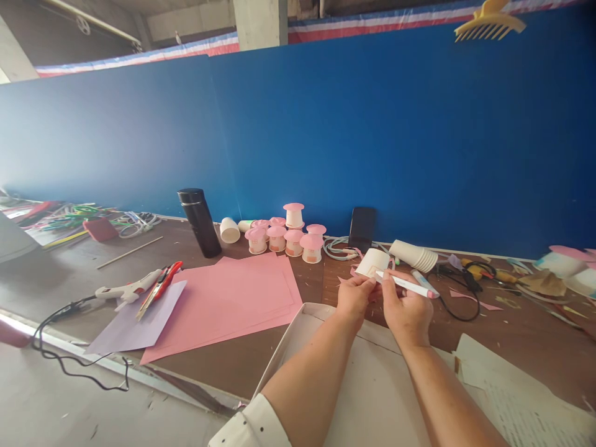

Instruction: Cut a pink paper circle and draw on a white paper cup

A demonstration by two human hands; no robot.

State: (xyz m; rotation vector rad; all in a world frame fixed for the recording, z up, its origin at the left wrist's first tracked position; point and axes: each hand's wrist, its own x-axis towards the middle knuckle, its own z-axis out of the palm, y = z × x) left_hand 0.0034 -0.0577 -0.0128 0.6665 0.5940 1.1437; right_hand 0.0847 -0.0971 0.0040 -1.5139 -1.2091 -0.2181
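A white paper cup (373, 261) is upside down in my left hand (352, 300), whose fingers pinch it near its rim. My right hand (410, 310) grips a white marker (406, 284) with a pink end, its tip against the side of the cup. Faint lines show on the cup near the tip. Below both hands lies a pale, shallow box or board (367, 379). Beyond my left hand stand several small cups with pink paper roofs (294, 241), with little drawings on their sides. A stack of white paper cups (413, 254) lies on its side right of the held cup.
Pink paper sheets (233, 298) and a lilac sheet (161, 323) lie at left, with a red utility knife (161, 287) and a glue gun (125, 290) on top. A black bottle (200, 223) and a phone (362, 230) stand near the blue panel (372, 136). Cables and paper scraps are at right.
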